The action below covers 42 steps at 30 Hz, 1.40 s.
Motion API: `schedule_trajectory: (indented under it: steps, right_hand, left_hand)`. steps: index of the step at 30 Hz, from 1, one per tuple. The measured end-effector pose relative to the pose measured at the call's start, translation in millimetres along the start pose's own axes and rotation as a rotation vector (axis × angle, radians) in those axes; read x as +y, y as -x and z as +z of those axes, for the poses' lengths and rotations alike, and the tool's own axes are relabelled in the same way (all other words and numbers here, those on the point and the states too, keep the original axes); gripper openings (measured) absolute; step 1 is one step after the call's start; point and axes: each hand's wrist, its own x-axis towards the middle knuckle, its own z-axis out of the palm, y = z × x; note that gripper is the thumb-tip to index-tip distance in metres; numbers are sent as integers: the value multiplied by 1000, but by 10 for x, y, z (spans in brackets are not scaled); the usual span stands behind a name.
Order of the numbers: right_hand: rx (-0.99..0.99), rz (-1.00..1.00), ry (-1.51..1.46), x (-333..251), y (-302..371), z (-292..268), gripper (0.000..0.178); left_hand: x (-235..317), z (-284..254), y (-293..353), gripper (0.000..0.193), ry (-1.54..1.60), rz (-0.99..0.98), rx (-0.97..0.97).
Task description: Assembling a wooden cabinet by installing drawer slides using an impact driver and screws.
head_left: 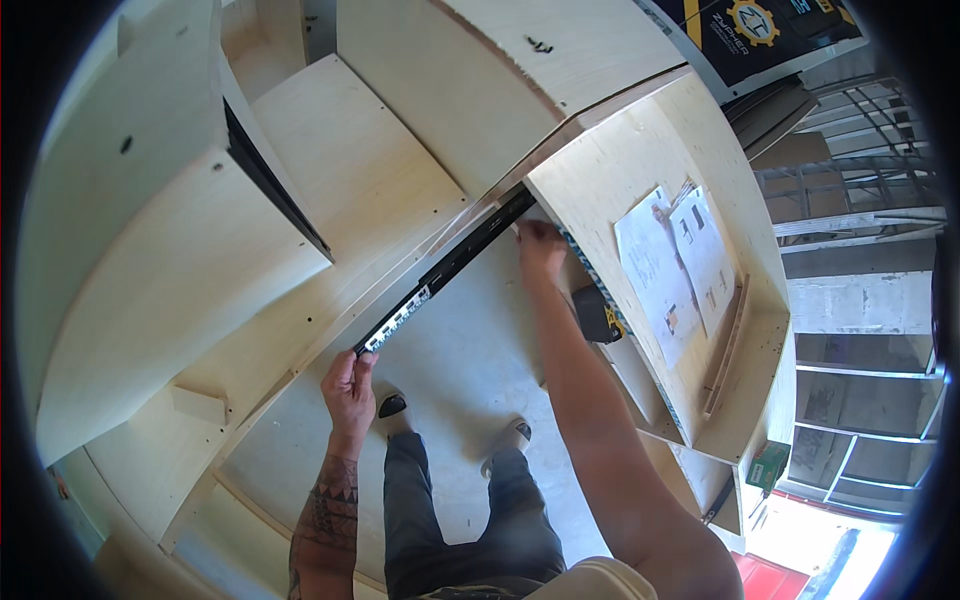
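A long black drawer slide [470, 248] runs diagonally from the plywood cabinet [620, 150] on the right down toward me. Its near part shows a bright metal strip with slots. My left hand [350, 388] is closed on the slide's near end, thumb and fingers pinching it. Farther up, my right hand [541, 250] is at the cabinet's edge beside the slide's far end. Its fingers look curled, but their tips are partly hidden, and what they hold cannot be made out.
Printed drawing sheets [655, 275] and a thin wooden strip [727, 345] lie on the cabinet. Below its edge a black and yellow tool [598, 315] is partly hidden. Small screws [540, 45] lie on the far plywood panel. A green box [768, 465] stands at lower right.
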Motion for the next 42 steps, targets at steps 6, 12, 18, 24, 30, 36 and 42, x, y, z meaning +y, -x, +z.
schedule_trajectory:
  steps: [6,12,18,24,30,36,42]
  right_hand:
    - [-257,738,-1165,384,973,172,6]
    - [-294,872,-1549,781,1054,272,13]
    - [-635,1003,-1186,180,2857,373,13]
    - [-898,-266,-702,437,4026,-682,19]
    - [-781,405,-584,157,3262,-2472,17]
    - [-46,513,-1510,461,2039,-4095,17]
    - [632,335,-1546,845,1027,-5572,12]
  left_hand:
    - [564,-612,778,28,12,-347,55]
    - [901,-741,1420,25,216,-563,62]
    - [900,-2015,2548,15,330,-866,243]
    - [533,-2172,2419,16,-185,-266,-402]
    - [1012,-1687,1931,17,-629,490,-858]
    - [2681,629,1592,19,10,-416,-874]
    - [3351,2859,1937,18,557,-722,-934]
